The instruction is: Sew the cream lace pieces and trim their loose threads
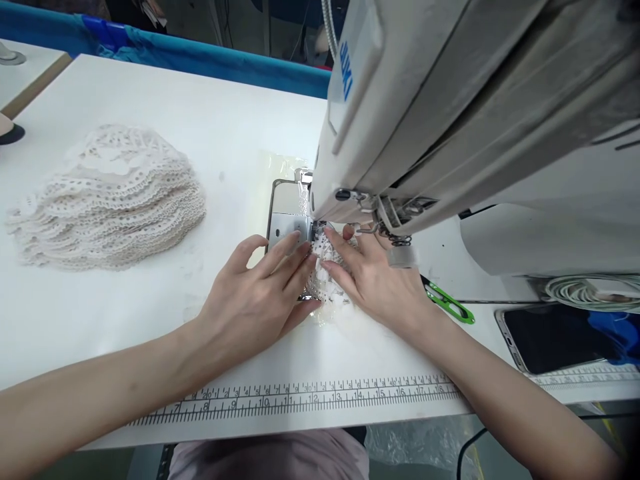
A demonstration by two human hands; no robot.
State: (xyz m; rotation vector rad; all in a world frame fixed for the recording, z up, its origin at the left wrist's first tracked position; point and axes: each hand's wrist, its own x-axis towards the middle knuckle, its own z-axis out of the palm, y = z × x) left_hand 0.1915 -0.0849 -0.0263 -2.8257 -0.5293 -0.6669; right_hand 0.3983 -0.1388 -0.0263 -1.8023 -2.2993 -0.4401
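a: where does the white eyelet piece (pixel 326 251) lie from your hands?
b: between them, at the foot of the sewing machine (pixel 415 127). it is to the right of your left hand (pixel 255 297) and to the left of your right hand (pixel 385 280).
a: and its long axis?
b: the part that shows seems to run from the needle area towards you, down the table (pixel 240 127). your fingers cover some of it, so you can't trace its full outline.
a: which hand is nearer?
b: neither clearly; your left fingertips reach its left side, past the metal plate (pixel 287 227), while your right index finger and thumb lie on it.
a: are you gripping it?
b: your left hand is unclenched, fingers stretched out, thumb apart. your right is loose too, index and thumb spread, pressing rather than pinching, it seems.
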